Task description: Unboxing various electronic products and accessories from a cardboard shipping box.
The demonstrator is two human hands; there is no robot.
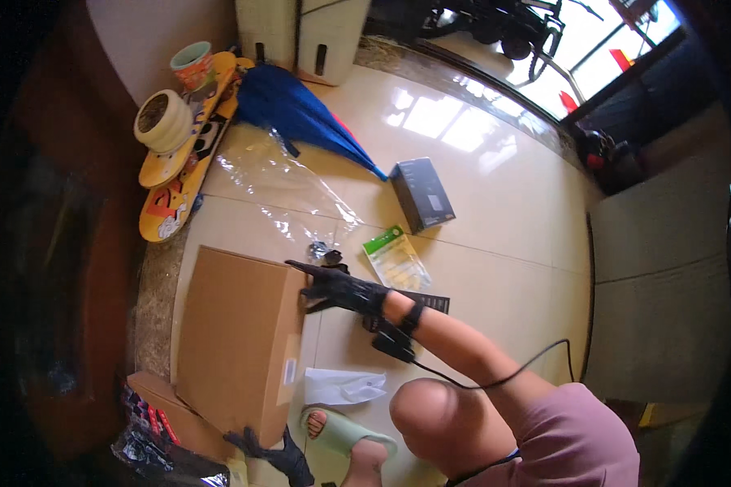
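A large closed cardboard box [234, 332] lies before me, with a white label on its near side. My right hand [344, 291], in a black glove, is at the box's upper right corner, fingers spread, one reaching along the edge; the frame does not settle how firmly it holds. At the lower corner, my left hand [274, 455], also black-gloved, straddles the box with fingers and thumb apart on two sides. A second cardboard box [176, 414] is partly covered by the large one. A small black device [393, 342] with a cable is strapped at my right wrist.
Around lie clear plastic film [286, 189], a folded blue umbrella [298, 109], a dark box [423, 195], a green-topped packet [397, 259] and a white bag [344, 386]. A potted-plant container [164, 122] and a patterned cup [193, 66] stand on yellow skateboard-like boards [167, 207]. Black-and-colored plastic packaging [158, 438] lies lower left.
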